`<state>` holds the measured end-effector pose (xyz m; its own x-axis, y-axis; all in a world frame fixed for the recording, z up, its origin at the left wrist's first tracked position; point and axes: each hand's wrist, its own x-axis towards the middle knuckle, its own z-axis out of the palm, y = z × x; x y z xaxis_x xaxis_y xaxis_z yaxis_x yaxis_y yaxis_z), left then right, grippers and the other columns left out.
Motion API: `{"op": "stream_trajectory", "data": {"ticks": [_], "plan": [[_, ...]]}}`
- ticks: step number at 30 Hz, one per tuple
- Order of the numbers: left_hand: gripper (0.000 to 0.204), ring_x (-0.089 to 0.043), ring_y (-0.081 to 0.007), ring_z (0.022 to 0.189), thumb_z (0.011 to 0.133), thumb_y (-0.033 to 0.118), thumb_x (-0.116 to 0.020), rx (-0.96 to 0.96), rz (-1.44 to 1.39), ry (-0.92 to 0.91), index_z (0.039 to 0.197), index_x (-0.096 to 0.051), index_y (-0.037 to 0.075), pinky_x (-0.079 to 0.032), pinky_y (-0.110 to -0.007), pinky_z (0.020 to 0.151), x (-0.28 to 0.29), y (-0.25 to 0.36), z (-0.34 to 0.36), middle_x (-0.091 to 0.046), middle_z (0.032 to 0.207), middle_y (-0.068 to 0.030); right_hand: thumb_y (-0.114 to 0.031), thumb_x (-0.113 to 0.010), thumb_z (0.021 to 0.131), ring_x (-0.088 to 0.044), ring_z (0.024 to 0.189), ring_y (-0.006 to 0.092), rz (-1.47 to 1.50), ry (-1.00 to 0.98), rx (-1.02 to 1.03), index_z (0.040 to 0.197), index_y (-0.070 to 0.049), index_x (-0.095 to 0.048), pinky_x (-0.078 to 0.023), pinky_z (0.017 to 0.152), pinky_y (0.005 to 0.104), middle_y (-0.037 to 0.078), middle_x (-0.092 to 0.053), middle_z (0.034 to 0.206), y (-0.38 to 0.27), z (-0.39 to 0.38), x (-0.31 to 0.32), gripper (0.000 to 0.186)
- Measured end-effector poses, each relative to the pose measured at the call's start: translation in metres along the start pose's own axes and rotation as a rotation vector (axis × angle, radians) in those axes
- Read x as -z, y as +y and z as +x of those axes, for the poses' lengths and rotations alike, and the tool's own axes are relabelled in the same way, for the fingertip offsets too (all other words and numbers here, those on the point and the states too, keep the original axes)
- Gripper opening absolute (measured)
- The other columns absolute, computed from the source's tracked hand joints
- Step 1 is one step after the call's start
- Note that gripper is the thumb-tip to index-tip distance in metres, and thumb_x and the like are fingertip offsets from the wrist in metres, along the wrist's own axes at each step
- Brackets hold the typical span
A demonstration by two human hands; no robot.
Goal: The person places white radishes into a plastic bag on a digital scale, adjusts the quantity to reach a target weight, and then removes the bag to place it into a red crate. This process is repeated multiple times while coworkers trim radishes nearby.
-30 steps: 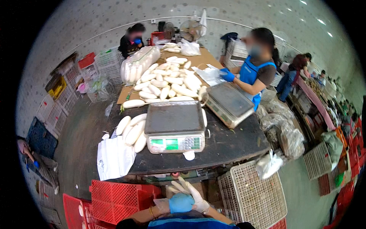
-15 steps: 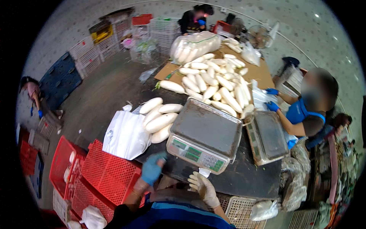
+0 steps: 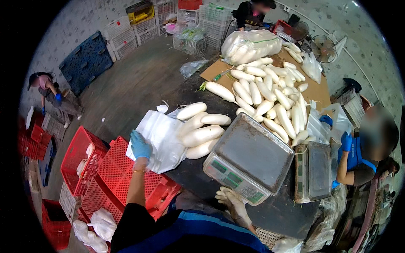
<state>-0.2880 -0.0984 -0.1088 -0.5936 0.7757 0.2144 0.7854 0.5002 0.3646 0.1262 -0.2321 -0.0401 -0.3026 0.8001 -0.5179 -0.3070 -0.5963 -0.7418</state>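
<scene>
Left hand (image 3: 140, 145), in a blue glove, is down on the stack of white bags (image 3: 162, 137) at the near-left edge of the tabletop (image 3: 278, 215), fingers spread flat on the top bag rather than pinched around it, so the grip is open and just pressing. Those bags hang a bit over the edge above the red crates (image 3: 122, 181) on the floor. Right hand (image 3: 231, 201), in a whitish glove, sits at the near edge of the tabletop just beside the front of the scale (image 3: 249, 158), fingers loosely curled and holding nothing I can see. Just right of the bags there's a small bunch of radishes (image 3: 201, 135) lying touching each other, between the bags and the scale. A much bigger pile (image 3: 270, 95) is further back on cardboard. A second scale (image 3: 314, 170) sits to the right, where another person with blue gloves (image 3: 346, 141) is handling clear bags.
</scene>
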Motion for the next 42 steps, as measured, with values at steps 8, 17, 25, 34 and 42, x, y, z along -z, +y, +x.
{"op": "stream_trajectory", "data": {"ticks": [8, 17, 25, 34, 42], "plan": [[0.044, -0.060, -0.0358, 0.099, 0.081, 0.019, -0.059, -0.367, 0.046, -0.223, 0.121, -0.056, 0.000, -0.048, -0.046, 0.085, 0.004, -0.010, -0.038, -0.059, 0.116, -0.0213, -0.024, -0.050, 0.102, -0.061, 0.109, 0.0196, -0.137, -0.142, 0.040, 0.131, -0.002, -0.054, -0.048, 0.093, 0.0313, 0.011, -0.063, 0.119, -0.013, 0.047, -0.067, 0.037], [0.024, -0.056, -0.0185, 0.064, 0.084, 0.024, -0.058, 0.307, -0.887, -0.955, 0.080, -0.067, 0.003, -0.046, -0.034, 0.062, 0.089, 0.030, -0.031, -0.061, 0.069, -0.0076, -0.022, -0.056, 0.098, -0.060, 0.104, 0.0156, -0.321, -0.200, 0.083, 0.133, -0.001, -0.052, -0.046, 0.091, 0.0286, 0.008, -0.063, 0.114, -0.014, 0.090, -0.112, 0.040], [0.036, -0.057, -0.0123, 0.065, 0.092, 0.035, -0.061, 0.097, -1.234, -1.041, 0.086, -0.069, 0.000, -0.046, -0.025, 0.062, 0.067, 0.072, -0.032, -0.067, 0.073, -0.0052, -0.019, -0.062, 0.088, -0.059, 0.102, 0.0381, -1.265, -0.130, 0.461, 0.133, -0.004, -0.047, -0.050, 0.084, 0.0385, 0.021, -0.053, 0.120, -0.053, 0.120, -0.165, 0.049], [0.084, -0.030, -0.0421, 0.138, 0.076, 0.041, -0.072, -0.658, -0.532, -0.536, 0.145, -0.039, 0.006, -0.027, -0.046, 0.113, 0.003, 0.127, -0.003, -0.032, 0.147, -0.0308, -0.017, -0.047, 0.100, -0.061, 0.092, 0.0166, -1.597, -0.195, 0.352, 0.112, -0.007, -0.059, -0.051, 0.079, 0.0276, 0.008, -0.063, 0.101, 0.012, 0.157, -0.134, 0.020], [0.079, -0.023, -0.0479, 0.139, 0.074, 0.049, -0.072, -0.776, -0.408, -0.738, 0.140, -0.048, 0.012, -0.026, -0.050, 0.113, -0.008, 0.133, 0.015, -0.024, 0.150, -0.0323, -0.014, -0.056, 0.091, -0.063, 0.091, 0.0225, -0.980, -0.242, 0.236, 0.106, -0.005, -0.061, -0.048, 0.087, 0.0342, 0.012, -0.065, 0.095, -0.017, 0.134, -0.142, 0.018]]}}
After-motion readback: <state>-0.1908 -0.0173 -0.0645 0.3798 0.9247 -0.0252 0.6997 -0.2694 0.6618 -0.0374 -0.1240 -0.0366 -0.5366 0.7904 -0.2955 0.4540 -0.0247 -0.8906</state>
